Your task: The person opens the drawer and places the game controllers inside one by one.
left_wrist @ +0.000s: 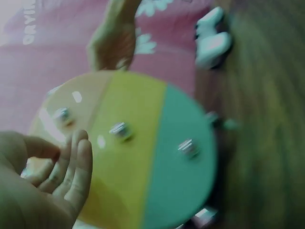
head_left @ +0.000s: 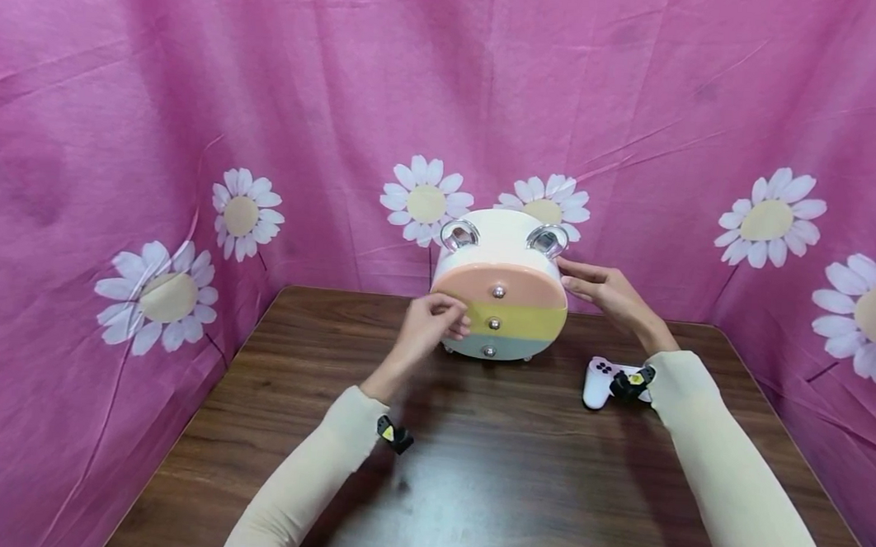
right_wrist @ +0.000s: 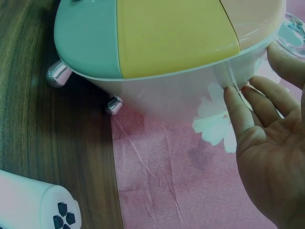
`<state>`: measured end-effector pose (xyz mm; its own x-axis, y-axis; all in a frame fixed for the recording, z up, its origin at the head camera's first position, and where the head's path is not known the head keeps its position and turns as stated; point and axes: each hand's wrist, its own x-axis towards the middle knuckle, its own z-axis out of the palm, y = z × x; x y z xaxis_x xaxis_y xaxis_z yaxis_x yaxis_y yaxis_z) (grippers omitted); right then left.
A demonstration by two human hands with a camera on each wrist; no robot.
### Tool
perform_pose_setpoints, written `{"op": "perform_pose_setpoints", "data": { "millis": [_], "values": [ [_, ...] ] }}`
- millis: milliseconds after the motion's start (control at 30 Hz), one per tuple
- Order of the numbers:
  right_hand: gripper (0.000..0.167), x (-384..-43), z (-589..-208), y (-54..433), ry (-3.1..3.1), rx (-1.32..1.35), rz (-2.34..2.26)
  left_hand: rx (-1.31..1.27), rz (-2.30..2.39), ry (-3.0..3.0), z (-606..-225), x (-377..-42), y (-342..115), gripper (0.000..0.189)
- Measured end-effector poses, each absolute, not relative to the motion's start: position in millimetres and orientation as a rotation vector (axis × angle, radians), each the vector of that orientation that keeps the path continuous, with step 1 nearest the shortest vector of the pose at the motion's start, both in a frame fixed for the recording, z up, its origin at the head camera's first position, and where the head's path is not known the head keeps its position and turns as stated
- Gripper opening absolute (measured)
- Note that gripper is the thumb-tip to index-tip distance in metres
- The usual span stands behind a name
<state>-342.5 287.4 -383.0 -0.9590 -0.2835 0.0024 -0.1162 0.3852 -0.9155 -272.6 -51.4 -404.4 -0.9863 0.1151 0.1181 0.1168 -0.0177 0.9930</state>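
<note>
A small round drawer box (head_left: pixel 528 313) stands upright at the back of the table, with a white body and silver ear-like rings on top. Its front has a peach drawer (head_left: pixel 530 282), a yellow drawer (left_wrist: pixel 128 176) and a blue-green drawer (left_wrist: pixel 178 186), each with a silver knob. My left hand (head_left: pixel 424 322) is at the left side of the front, thumb and fingers loosely bent, nothing visible in them; contact with the box cannot be told. On the other side, my right hand (right_wrist: pixel 274 148) touches the white side wall with extended fingertips.
A white game controller (head_left: pixel 595 387) lies on the brown wooden table (head_left: pixel 503 459), partly behind the right wrist's camera strap (head_left: pixel 631 384). Pink cloth (head_left: pixel 327 119) with daisies hangs behind the table and at both sides.
</note>
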Motion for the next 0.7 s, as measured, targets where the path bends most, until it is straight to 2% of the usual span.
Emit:
{"op": "perform_pose_setpoints", "data": {
  "millis": [333,700],
  "values": [
    [0.067,-342.7,-385.5,288.7,2.522,-0.365,-1.585,-0.489,-1.591,-2.357,-352.7,-310.4,-106.8,0.018],
    [0.055,-333.7,-386.7,282.8,2.593,-0.362,-1.693,-0.704,-1.466,-2.709,-340.1,-356.1,-126.2,0.052]
  ]
}}
